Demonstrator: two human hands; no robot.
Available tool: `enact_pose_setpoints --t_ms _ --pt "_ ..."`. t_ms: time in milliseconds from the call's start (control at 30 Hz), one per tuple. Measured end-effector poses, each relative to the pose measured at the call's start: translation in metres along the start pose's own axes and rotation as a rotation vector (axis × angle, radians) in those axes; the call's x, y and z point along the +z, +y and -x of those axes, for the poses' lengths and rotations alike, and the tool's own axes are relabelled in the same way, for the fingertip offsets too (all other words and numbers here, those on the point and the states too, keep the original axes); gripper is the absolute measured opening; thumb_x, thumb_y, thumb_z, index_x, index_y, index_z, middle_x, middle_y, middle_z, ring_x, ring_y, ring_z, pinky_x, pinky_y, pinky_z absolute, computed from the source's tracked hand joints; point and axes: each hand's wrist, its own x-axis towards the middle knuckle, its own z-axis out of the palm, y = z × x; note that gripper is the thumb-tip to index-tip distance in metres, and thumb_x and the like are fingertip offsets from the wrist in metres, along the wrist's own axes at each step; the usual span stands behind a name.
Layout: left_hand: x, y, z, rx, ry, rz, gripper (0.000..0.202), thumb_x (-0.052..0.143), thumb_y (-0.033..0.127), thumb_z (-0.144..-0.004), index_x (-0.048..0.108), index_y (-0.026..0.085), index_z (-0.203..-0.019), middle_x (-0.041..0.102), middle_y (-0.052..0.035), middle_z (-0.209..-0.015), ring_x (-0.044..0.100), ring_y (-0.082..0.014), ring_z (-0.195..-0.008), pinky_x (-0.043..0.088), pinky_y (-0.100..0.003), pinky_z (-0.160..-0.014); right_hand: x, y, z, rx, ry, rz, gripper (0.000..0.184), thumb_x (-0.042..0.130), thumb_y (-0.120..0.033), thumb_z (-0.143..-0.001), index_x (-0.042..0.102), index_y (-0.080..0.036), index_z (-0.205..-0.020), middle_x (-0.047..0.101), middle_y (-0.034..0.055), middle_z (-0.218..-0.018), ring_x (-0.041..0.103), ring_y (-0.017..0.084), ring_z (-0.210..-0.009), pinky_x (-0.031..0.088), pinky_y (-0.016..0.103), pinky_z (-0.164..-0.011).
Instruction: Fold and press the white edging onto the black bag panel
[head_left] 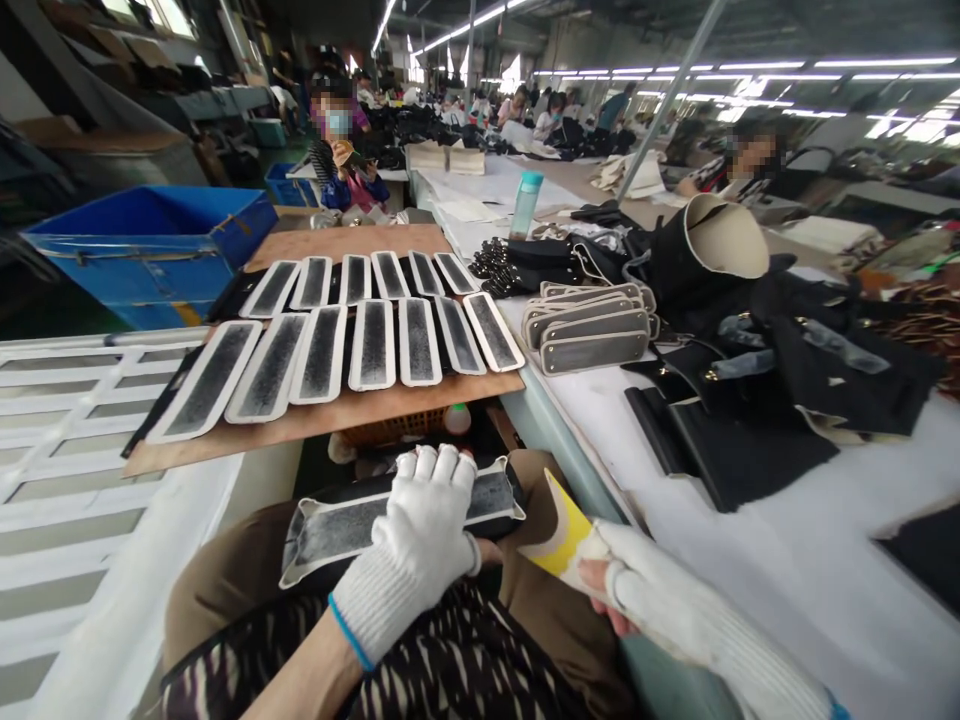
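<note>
Lit ceiling tubes run back over a crowded workshop, where a masked person sits beyond your brown board and another person is off to the right. On that board, black panels with white borders lie in two rows, seven in front and six behind. To your left you have a white slatted frame, with a blue bin past it.

One more white-edged black panel lies crosswise over your lap, on your brown trousers, its corners puckered. Your left hand, in a white glove, is spread flat on the middle of it, fingers straight and close together, thumb out to the side; you can't tell whether the thumb hooks under the edge. Your right hand, also gloved, is closed around a yellow-and-white notched card, which points toward the panel, apart from it.

On the white worktable at your right are stacked grey panels with pale edging, black bag pieces and a teal-lidded bottle.
</note>
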Motion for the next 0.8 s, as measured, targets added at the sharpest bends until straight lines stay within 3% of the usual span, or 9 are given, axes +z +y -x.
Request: enact_pose_setpoints --t_ms 167,267,400,633,800 --pt "0.016 -0.002 -0.004 0.050 0.092 -0.001 0.100 0.084 0.070 -0.053 0.060 0.007 -0.127 0.061 -0.0208 -0.127 0.055 -0.0409 -0.115 0.044 -0.056 -0.103 0.029 -0.031 -0.016 0.057 -0.086 -0.036 0.031 0.044 -0.044 -0.093 0.057 -0.018 -0.083 0.062 -0.0001 -0.056 0.056 0.011 -0.043 0.042 0.021 -0.043" --pt "0.019 -0.004 -0.004 0.055 0.088 -0.005 0.098 0.084 0.070 -0.054 0.061 0.007 -0.126 0.062 -0.0213 -0.126 0.056 -0.0411 -0.114 0.045 -0.056 -0.102 0.027 -0.045 -0.019 0.011 -0.116 -0.012 0.028 0.042 -0.044 -0.095 0.057 -0.020 -0.098 0.064 -0.0023 -0.055 0.059 0.012 -0.044 0.042 0.019 -0.042" --pt "0.016 -0.003 -0.004 0.050 0.050 -0.013 0.095 0.083 0.069 -0.056 0.062 0.007 -0.125 0.062 -0.0220 -0.127 0.056 -0.0413 -0.113 0.045 -0.057 -0.102 0.021 -0.049 -0.019 0.057 -0.116 0.069 0.034 0.046 -0.047 -0.094 0.061 -0.021 -0.109 0.059 -0.0030 -0.045 0.060 0.014 -0.043 0.041 0.019 -0.040" --pt "0.013 -0.002 -0.005 0.047 0.053 -0.006 0.093 0.082 0.069 -0.058 0.062 0.007 -0.125 0.062 -0.0213 -0.128 0.056 -0.0405 -0.115 0.045 -0.055 -0.103 0.019 -0.039 -0.017 0.017 -0.210 -0.133 0.026 0.050 -0.038 -0.091 0.057 -0.018 -0.106 0.070 0.0029 -0.072 0.064 0.012 -0.053 0.044 0.019 -0.044" --pt "0.007 -0.001 -0.004 0.064 0.036 -0.017 0.090 0.085 0.061 -0.059 0.061 0.006 -0.127 0.061 -0.0236 -0.131 0.057 -0.0417 -0.115 0.047 -0.055 -0.100 0.005 -0.040 0.002 -0.038 -0.189 -0.111 0.034 0.045 -0.046 -0.092 0.059 -0.015 -0.087 0.064 0.0020 -0.060 0.055 0.009 -0.046 0.043 0.019 -0.046"
